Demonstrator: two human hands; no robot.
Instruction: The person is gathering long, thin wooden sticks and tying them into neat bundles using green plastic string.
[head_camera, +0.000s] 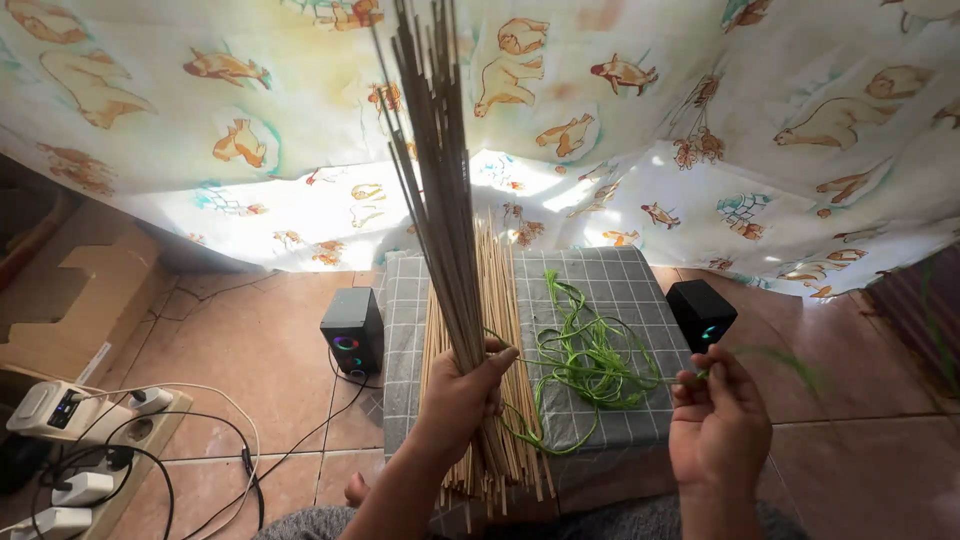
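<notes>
My left hand (462, 395) grips an upright bundle of thin brownish sticks (432, 170) near its lower end; the bundle fans upward past the top of the view. My right hand (716, 420) pinches a strand of green string (590, 360) between thumb and fingers. The string runs left toward the bundle and lies in a loose tangle on a grey checked cloth (610, 280). Under my left hand, a flat pile of pale bamboo sticks (500, 330) lies lengthwise on that cloth.
Two small black speakers (352, 330) (701, 313) flank the cloth-covered stand on a tiled floor. A power strip with plugs and cables (90, 450) sits at left near cardboard (85, 300). A patterned sheet (700, 120) hangs behind.
</notes>
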